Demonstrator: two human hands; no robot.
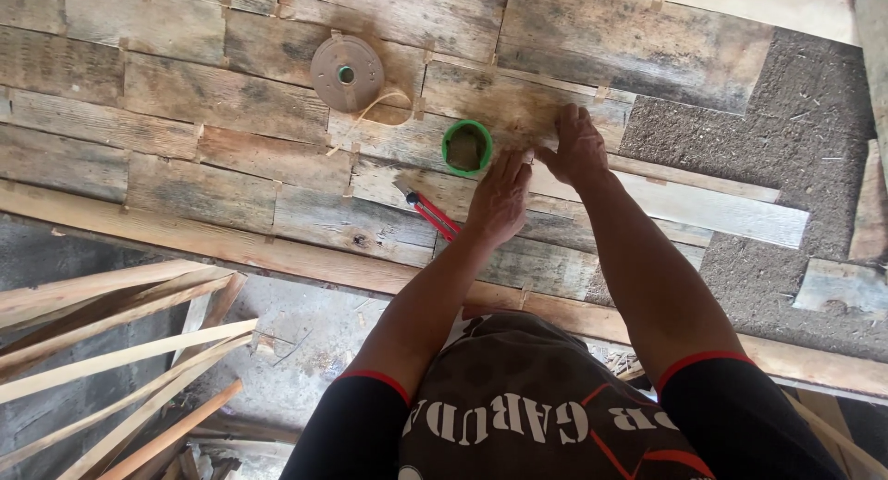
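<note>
Left hand (500, 199) lies flat, fingers together, beside the green cup (466, 147); right hand (575, 148) presses the planks (222, 101), fingers spread, holding nothing; red pliers (431, 215) lie near left.

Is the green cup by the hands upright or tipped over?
Upright: the green cup shows its full round rim and open mouth facing the camera, standing on the wooden planks just left of the left hand.

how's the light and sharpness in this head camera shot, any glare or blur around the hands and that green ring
Head view: soft, even daylight, with no hard shadows; the pale plank at right looks brightest, without real glare. The left hand, right hand and green ring are fairly sharp. Wide-angle bending shows at the edges, and the space below the planks at lower left is dim.
</note>
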